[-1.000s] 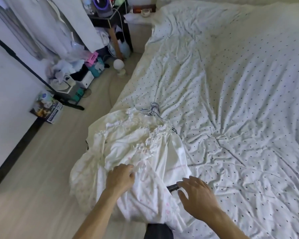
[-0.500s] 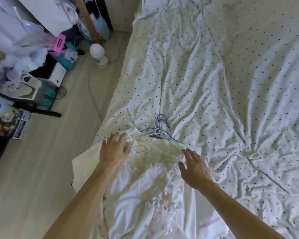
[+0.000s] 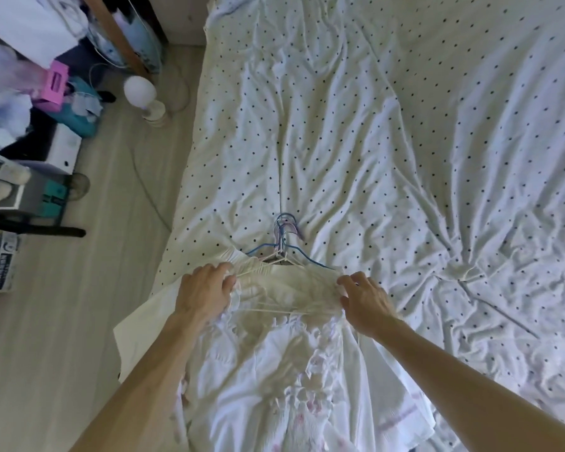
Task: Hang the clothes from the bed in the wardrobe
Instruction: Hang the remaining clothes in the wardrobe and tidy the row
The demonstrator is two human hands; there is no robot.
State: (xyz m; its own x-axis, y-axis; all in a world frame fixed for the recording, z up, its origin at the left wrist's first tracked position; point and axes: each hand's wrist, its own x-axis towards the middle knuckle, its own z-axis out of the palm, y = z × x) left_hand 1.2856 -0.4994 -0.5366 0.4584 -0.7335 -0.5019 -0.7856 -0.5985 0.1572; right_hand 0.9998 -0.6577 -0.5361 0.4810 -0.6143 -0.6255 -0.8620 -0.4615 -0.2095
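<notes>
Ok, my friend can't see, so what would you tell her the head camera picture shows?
A left hand and a right hand grip the shoulders of white clothes on hangers, lying at the edge of a dotted bed sheet. A round white lamp stands on the floor beside it.

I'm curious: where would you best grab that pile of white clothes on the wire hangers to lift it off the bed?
Probably the bunched blue and pink wire hanger hooks, taken from above at the far end. They stick out together beyond the white ruffled clothes and lie bare on the dotted bed sheet, so one grip likely lifts everything.
</notes>
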